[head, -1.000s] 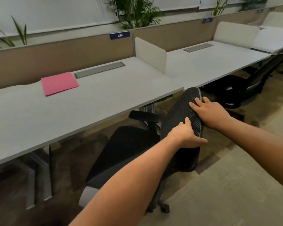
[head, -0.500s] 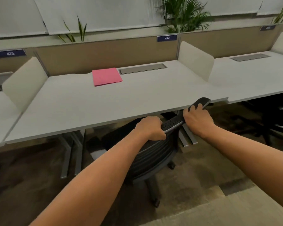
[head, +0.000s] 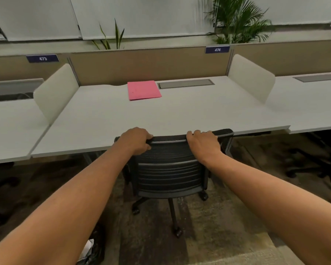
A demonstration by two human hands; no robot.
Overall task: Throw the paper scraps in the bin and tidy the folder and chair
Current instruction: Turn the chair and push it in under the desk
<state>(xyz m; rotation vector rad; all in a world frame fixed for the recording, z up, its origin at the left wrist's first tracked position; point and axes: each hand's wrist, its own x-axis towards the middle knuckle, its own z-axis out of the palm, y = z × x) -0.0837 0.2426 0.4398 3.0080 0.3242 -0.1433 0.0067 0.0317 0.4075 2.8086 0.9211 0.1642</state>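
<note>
A black mesh office chair (head: 170, 169) stands square to the white desk (head: 199, 111), its seat hidden under the desktop and its backrest top at the desk's front edge. My left hand (head: 136, 140) grips the left end of the backrest's top rail. My right hand (head: 203, 143) grips the rail further right. A closed pink folder (head: 143, 90) lies flat at the back of the desk, beside a grey cable hatch (head: 185, 84). A black bin bag with white paper scraps (head: 90, 251) shows at the bottom edge, under my left forearm.
White side dividers (head: 54, 94) (head: 252, 77) close off the desk left and right, with a tan back partition (head: 151, 66) behind. Another black chair's base (head: 317, 169) stands under the desk on the right. Plants (head: 239, 22) rise behind the partition.
The chair has swung round from a slanted position to face the desk squarely and has slid in under it. Both hands stayed on the backrest top. My view has turned to face the desk head-on.
</note>
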